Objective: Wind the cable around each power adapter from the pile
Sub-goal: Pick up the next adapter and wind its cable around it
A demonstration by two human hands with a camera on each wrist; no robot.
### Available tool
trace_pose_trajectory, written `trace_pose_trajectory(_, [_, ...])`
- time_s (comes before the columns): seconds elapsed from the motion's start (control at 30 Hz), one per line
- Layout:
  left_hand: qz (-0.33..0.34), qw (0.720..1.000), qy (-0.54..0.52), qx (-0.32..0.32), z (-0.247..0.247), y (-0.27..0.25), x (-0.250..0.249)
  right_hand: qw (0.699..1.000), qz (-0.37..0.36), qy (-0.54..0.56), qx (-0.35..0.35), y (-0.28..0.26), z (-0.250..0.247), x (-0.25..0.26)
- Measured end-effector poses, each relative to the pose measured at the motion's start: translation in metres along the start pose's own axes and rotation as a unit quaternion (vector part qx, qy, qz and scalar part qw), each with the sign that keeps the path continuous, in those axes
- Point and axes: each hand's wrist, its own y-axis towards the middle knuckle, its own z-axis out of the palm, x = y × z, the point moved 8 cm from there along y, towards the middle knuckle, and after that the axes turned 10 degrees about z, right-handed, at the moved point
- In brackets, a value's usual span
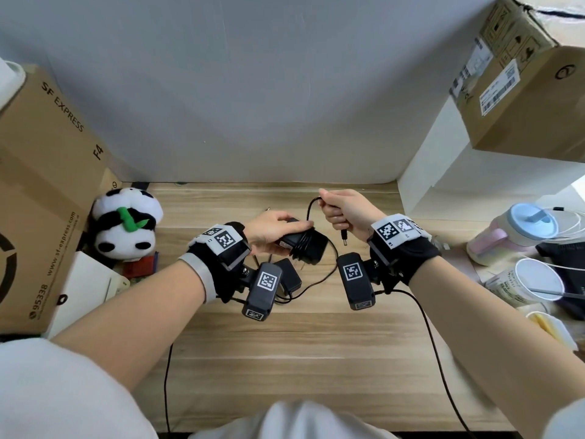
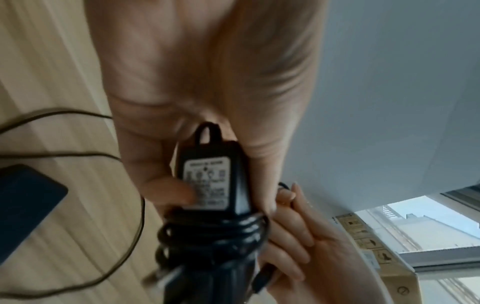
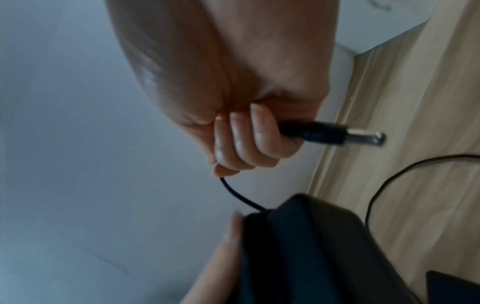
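My left hand [image 1: 272,231] grips a black power adapter [image 1: 305,245] above the wooden table [image 1: 285,337]. Several turns of its black cable [image 2: 215,232] are wound round the adapter's body [image 2: 207,183], below its white label. My right hand [image 1: 343,209] is curled round the free end of the cable [image 1: 311,210], and the barrel plug [image 3: 335,134] sticks out of the fist [image 3: 249,139]. A short loop of cable [image 3: 239,195] runs from that fist to the adapter [image 3: 311,246]. A second black adapter [image 1: 288,274] lies on the table under my left wrist, its thin cable [image 1: 319,277] loose beside it.
A cardboard box [image 1: 41,191] and a panda plush [image 1: 126,223] stand at the left. Cups, a lidded bottle [image 1: 519,229] and clutter crowd the right edge. Another cardboard box [image 1: 525,77] sits on a white shelf at the upper right. Wrist-camera cables trail off the front edge.
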Motion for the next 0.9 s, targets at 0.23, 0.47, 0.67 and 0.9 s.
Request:
trace_pose_trajectory(0.23, [0.016, 0.975, -0.189, -0.115, -0.024, 0.006, 0.008, 0.998, -0.032, -0.049, 0.023, -0.009, 0.015, -0.005])
trace_pose_trajectory(0.47, [-0.005, 0.946, -0.310, -0.097, -0.019, 0.003, 0.016, 0.992, -0.044, -0.109, 0.042, -0.015, 0.026, -0.019])
trace_pose_trajectory(0.67, [-0.033, 0.970, -0.240, -0.018, -0.013, -0.004, 0.017, 0.986, -0.029, -0.159, 0.046, -0.018, 0.029, -0.022])
trace_pose_trajectory(0.9, [-0.052, 0.983, -0.173, -0.011, -0.001, -0.009, 0.014, 0.976, -0.005, -0.211, 0.047, -0.015, 0.030, -0.026])
